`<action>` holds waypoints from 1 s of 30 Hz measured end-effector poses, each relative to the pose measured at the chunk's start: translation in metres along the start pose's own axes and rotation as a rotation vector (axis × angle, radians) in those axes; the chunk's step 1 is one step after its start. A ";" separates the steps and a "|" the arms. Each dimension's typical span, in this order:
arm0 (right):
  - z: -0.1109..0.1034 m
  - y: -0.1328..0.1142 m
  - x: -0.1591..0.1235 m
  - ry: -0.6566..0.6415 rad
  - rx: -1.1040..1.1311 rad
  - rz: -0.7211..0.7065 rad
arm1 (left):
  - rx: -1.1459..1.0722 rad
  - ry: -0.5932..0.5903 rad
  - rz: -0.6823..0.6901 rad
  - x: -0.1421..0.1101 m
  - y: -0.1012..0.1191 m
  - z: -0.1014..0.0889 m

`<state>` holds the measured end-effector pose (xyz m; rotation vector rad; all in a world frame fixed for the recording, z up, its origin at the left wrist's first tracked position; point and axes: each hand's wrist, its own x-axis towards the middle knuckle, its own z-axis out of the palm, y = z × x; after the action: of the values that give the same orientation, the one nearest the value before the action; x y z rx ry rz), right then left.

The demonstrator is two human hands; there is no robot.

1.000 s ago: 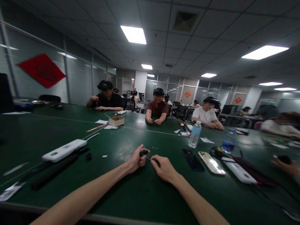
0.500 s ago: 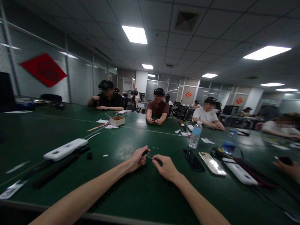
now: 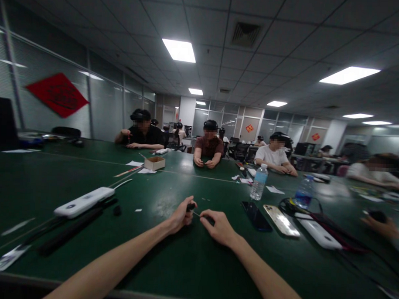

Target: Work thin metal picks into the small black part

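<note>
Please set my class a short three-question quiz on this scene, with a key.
1. True or false: the black phone lies between the right hand and the gold phone.
2. What does the left hand grip? A) a plastic bottle B) a small black object C) a sheet of paper
3. Fill in the colour: the cardboard box stands on a ___ table.

Key: 1 true; 2 B; 3 green.

A power strip (image 3: 83, 202) lies left of the hands (image 3: 183, 217), two phones (image 3: 256, 216) right, on the table (image 3: 143, 248).
</note>
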<state>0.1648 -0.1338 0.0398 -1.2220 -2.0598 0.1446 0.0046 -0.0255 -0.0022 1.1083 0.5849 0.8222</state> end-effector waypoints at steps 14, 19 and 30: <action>-0.003 -0.006 0.000 -0.014 0.019 0.018 | 0.046 -0.014 0.013 -0.001 0.001 0.001; 0.000 -0.006 -0.001 -0.020 0.022 0.040 | 0.035 -0.018 0.031 0.001 -0.002 -0.001; 0.004 -0.010 -0.001 -0.067 0.088 0.058 | 0.020 0.037 0.044 0.007 -0.008 -0.005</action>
<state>0.1552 -0.1388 0.0406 -1.2387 -2.0536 0.3041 0.0071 -0.0192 -0.0117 1.1296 0.6022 0.8782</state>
